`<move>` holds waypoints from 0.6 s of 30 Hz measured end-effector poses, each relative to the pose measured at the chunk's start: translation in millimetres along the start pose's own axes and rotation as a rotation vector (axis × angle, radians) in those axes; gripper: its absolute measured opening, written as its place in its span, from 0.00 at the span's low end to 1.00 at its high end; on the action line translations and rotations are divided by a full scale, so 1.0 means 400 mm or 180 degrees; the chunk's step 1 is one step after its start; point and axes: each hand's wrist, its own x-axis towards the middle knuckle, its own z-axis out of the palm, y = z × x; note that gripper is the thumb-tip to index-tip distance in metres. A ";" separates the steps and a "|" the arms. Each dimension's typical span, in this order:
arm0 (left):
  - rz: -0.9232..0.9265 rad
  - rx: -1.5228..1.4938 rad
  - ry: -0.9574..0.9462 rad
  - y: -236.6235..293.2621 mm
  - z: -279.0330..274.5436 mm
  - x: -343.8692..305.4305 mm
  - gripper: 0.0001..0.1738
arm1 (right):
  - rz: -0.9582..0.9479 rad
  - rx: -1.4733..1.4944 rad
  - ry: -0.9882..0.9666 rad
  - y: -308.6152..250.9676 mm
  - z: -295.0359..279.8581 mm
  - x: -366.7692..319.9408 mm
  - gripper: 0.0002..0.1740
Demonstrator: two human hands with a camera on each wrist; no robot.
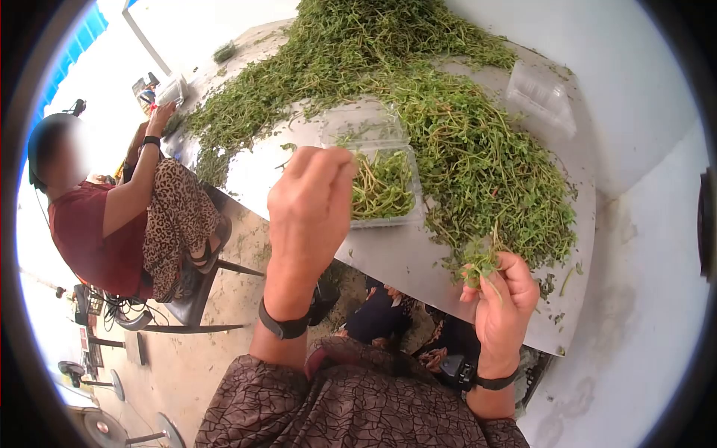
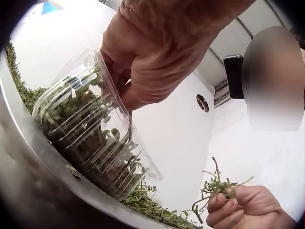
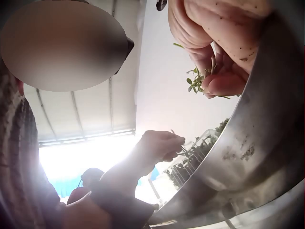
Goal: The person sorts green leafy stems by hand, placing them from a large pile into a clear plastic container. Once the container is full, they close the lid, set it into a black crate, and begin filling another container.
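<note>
A clear plastic box (image 1: 382, 221) with green stems in it stands on the metal table, its lid folded back. My left hand (image 1: 310, 205) is over the box's left side, fingers curled; in the right wrist view a thin stem shows at the fingertips of the left hand (image 3: 159, 149). Near the table's front edge, my right hand (image 1: 508, 302) pinches a small bunch of green sprigs (image 1: 480, 261) between thumb and fingers. That bunch (image 2: 217, 188) also shows in the left wrist view, with stems sticking out several ways.
A large heap of greens (image 1: 478, 149) spreads over the table (image 1: 549, 313) behind and right of the box. An empty clear container (image 1: 539, 101) lies at the back right. Another person (image 1: 112, 216) sits at the left, hands at the table by a further container (image 1: 173, 89).
</note>
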 end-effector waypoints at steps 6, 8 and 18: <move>-0.0358 -0.0279 -0.0646 0.004 -0.009 0.004 0.21 | 0.0053 -0.0007 -0.0033 -0.003 -0.002 -0.007 0.07; -0.0277 -0.0462 -0.0598 0.001 -0.014 0.002 0.24 | 0.0063 0.0046 -0.0057 0.000 -0.005 -0.008 0.07; 0.0212 -0.0525 -0.0720 -0.017 -0.037 -0.013 0.14 | 0.0053 0.0000 -0.0141 -0.007 -0.004 -0.011 0.07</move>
